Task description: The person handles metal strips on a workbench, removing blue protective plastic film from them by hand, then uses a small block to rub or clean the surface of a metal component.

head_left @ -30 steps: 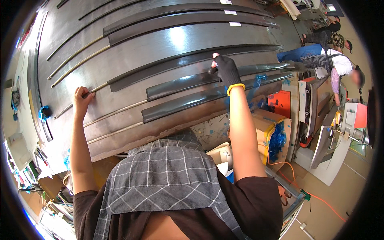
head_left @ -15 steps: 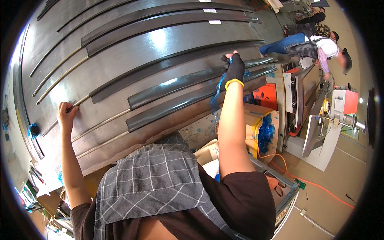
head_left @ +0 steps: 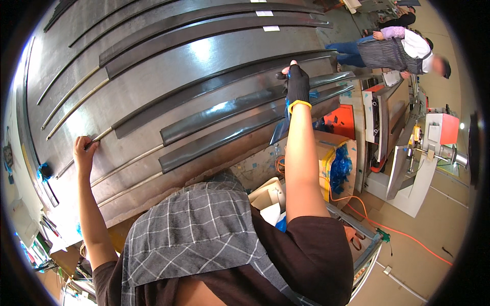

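Observation:
My left hand (head_left: 84, 151), bare, pinches a thin metal rod (head_left: 104, 133) at the left of the dark metal table (head_left: 153, 104). Along that rod's right part lies a long matte black strip (head_left: 168, 102). My right hand (head_left: 297, 84), in a black glove with bare fingertips, is closed around a crumpled blue plastic film (head_left: 278, 131), which hangs below it by the forearm. The hand is near the right end of the matte strip. Between it and me lie two glossy black strips, the farther (head_left: 219, 108) and the nearer (head_left: 219, 144), also on rods.
Farther back lie more rods with black strips (head_left: 204, 35) and small white labels. An open box of blue film scraps (head_left: 341, 171) stands right of my forearm, beside a cream bin (head_left: 268, 195). An orange cord (head_left: 403, 242) crosses the floor. Another person (head_left: 390, 53) stands far right.
My right hand has moved slightly; the blue film below it now hangs closer to my forearm. My left hand has shifted slightly. The other person has turned and straightened up.

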Action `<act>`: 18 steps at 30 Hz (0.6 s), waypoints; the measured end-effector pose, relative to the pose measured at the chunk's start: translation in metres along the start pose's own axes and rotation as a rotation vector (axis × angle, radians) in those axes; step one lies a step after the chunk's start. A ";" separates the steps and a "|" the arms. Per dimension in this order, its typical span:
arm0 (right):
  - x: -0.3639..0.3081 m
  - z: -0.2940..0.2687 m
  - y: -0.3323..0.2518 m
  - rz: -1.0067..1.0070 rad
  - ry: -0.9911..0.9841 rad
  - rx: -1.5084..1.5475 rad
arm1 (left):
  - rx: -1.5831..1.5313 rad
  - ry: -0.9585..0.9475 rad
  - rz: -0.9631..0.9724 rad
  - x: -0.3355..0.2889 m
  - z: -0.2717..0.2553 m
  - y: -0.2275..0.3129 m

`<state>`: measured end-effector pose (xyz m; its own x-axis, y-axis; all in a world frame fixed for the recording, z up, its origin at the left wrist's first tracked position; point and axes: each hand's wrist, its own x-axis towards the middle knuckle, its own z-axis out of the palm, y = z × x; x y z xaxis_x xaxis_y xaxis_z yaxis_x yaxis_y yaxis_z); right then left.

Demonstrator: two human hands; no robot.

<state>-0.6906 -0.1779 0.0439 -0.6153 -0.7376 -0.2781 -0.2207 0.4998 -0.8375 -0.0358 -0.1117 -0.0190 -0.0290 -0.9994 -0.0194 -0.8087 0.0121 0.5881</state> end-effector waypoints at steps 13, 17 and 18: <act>-0.124 0.024 -0.005 -0.013 -0.151 0.082 | 0.158 0.162 0.139 0.012 0.009 -0.004; -0.171 0.038 0.013 -0.113 -0.237 0.193 | 0.047 0.220 0.123 0.025 0.015 -0.002; -0.185 0.040 0.016 -0.063 -0.282 0.222 | 0.095 0.218 0.149 0.025 0.014 0.003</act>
<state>-0.5501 -0.0519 0.0625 -0.3663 -0.8755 -0.3153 -0.0629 0.3614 -0.9303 -0.0476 -0.1363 -0.0290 -0.0327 -0.9698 0.2415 -0.8566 0.1517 0.4932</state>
